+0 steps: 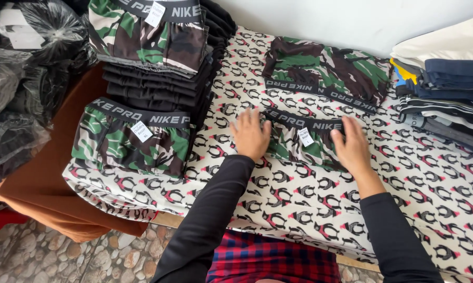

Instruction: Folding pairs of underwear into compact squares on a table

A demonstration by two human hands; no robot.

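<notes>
Your red-and-navy plaid lap [268, 259] is nearest, then black sleeves. Left hand [250, 135] lies flat, fingers spread, on the left edge of the folded camouflage shorts [299, 147]; right hand [351, 144] lies flat and open on their right edge. Shorts sit mid-table on the penguin-print cloth [404, 178]. Another camouflage pair [325, 71] lies just behind; stacked camouflage and black shorts [142, 78] sit left, folded clothes [446, 78] right.
</notes>
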